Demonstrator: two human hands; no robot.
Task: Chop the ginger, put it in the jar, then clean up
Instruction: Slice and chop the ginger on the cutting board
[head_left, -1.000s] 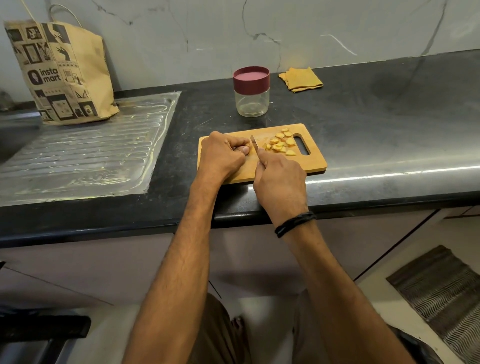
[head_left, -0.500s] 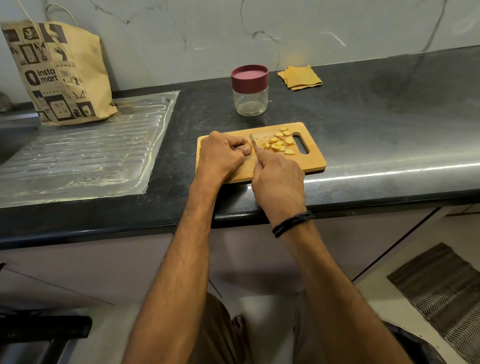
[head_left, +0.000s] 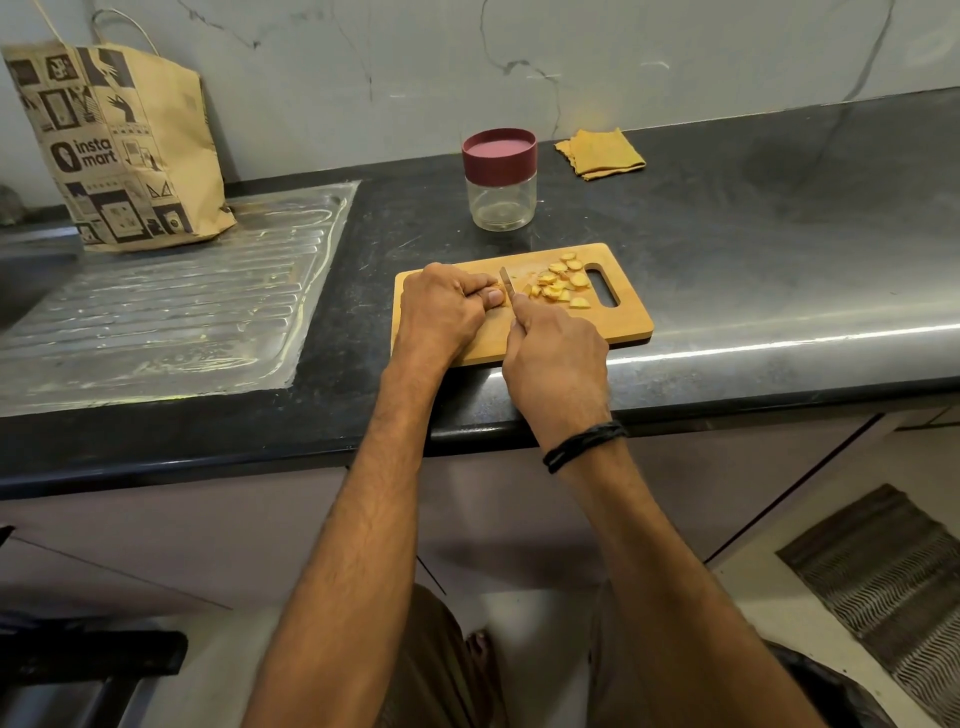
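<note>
A wooden cutting board (head_left: 631, 322) lies on the black counter near its front edge. My left hand (head_left: 441, 306) curls over a small ginger piece on the board, which is almost wholly hidden under the fingers. My right hand (head_left: 556, 353) grips a small knife (head_left: 505, 280), its blade standing just right of my left fingertips. Several yellow ginger slices (head_left: 563, 283) lie in a heap beside the board's handle slot. Behind the board stands a clear glass jar (head_left: 500, 179) with a maroon lid on.
A folded yellow cloth (head_left: 600, 153) lies at the back by the wall. A printed paper bag (head_left: 117, 145) stands on the steel drainboard (head_left: 156, 306) at left. Bare black counter (head_left: 779, 234) stretches to the right. A floor mat (head_left: 883, 571) lies below right.
Both hands stay in the same place on the board; the knife blade has shifted only slightly by my left fingertips. The camera view has drifted a little.
</note>
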